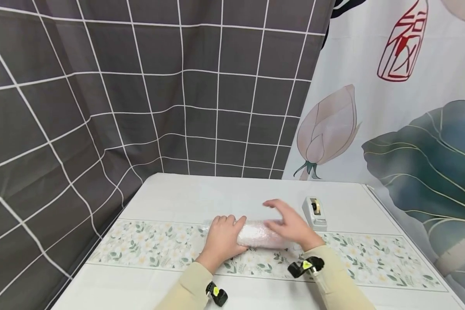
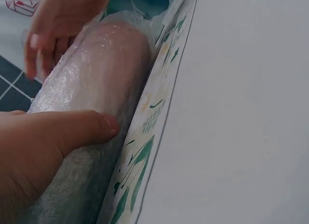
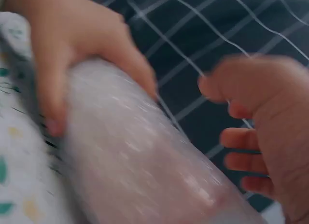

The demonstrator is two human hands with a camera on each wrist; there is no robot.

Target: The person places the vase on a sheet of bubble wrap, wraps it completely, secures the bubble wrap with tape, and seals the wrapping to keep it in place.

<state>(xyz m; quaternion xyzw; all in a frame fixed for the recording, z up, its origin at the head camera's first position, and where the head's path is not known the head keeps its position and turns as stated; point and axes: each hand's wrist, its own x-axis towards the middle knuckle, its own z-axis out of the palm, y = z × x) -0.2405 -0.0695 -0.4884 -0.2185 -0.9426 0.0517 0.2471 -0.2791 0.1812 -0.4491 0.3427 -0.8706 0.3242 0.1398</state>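
A cylinder-shaped bundle in clear bubble wrap (image 1: 257, 237), pinkish underneath, lies crosswise on the table's floral band. My left hand (image 1: 223, 239) grips its left part, with the thumb (image 2: 91, 127) along the near side and the fingers over the top. At the bundle's right end is my right hand (image 1: 294, 226), its fingers spread and loosely bent, holding nothing. In the right wrist view those fingers (image 3: 246, 161) stand apart from the wrap. What is inside the wrapping is hidden.
A white tape dispenser (image 1: 317, 221) with a yellowish roll stands just beyond my right hand. The white table (image 1: 193, 193) meets a dark grid-patterned curtain (image 1: 201, 94) at the back and left. A flower-printed curtain (image 1: 341, 142) hangs at the right.
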